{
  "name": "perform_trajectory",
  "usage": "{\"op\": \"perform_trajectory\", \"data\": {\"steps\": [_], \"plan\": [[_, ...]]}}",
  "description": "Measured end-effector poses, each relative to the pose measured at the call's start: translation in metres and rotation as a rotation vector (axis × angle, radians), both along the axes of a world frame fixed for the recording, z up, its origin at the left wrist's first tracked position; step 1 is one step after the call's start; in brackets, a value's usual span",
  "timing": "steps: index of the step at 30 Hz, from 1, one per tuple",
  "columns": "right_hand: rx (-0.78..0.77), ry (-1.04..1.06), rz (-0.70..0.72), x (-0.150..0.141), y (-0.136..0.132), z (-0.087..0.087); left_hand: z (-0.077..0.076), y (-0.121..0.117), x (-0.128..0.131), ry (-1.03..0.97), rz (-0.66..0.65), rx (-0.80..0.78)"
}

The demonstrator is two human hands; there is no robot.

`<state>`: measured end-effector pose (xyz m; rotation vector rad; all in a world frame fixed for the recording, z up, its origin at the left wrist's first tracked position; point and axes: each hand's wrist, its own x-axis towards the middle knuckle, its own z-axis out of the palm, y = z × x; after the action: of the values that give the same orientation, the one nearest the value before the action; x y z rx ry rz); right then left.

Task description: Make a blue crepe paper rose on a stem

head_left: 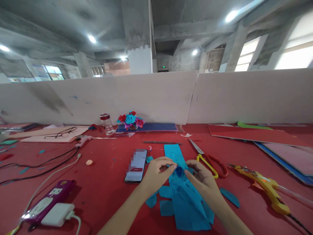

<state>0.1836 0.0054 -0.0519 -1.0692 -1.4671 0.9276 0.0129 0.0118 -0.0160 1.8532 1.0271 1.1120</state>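
Observation:
Between my hands is a small dark blue rolled paper flower [179, 171], seen from above. My left hand [157, 172] is closed, thumb and forefinger pinching the flower's left edge. Curled round its right side, my right hand [202, 178] has its thumb and fingers against the paper. Below them lies bright blue crepe paper [189, 207], partly crumpled, with a flat strip reaching away behind the hands. Several cut blue pieces [166, 208] lie by its left side, and a darker blue petal-shaped piece [230, 197] rests to the right of my right hand.
A phone [136, 165] lies left of my hands; scissors [212, 164] and a yellow glue gun [266, 186] are at right. A purple power strip [49, 204], glass jar [107, 124], finished paper flowers [130, 120] and coloured sheets [254, 135] also occupy the red table.

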Motion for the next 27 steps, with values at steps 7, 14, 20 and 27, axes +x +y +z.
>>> {"op": "perform_trajectory", "data": {"steps": [7, 14, 20, 27], "plan": [[0.216, -0.223, -0.094, 0.002, -0.0016, -0.0028, -0.0025, 0.0, 0.0004, -0.007, -0.023, -0.001], [0.259, -0.277, -0.104, -0.0002, -0.004, 0.0039, 0.0005, -0.0026, 0.0009, 0.071, -0.027, 0.049], [0.215, -0.229, -0.088, 0.0001, -0.0022, 0.005, 0.0013, -0.003, 0.001, 0.117, -0.029, 0.073], [0.057, -0.169, 0.088, 0.0023, 0.0036, -0.0003, -0.0011, -0.0012, -0.0029, 0.221, -0.063, 0.046]]}}
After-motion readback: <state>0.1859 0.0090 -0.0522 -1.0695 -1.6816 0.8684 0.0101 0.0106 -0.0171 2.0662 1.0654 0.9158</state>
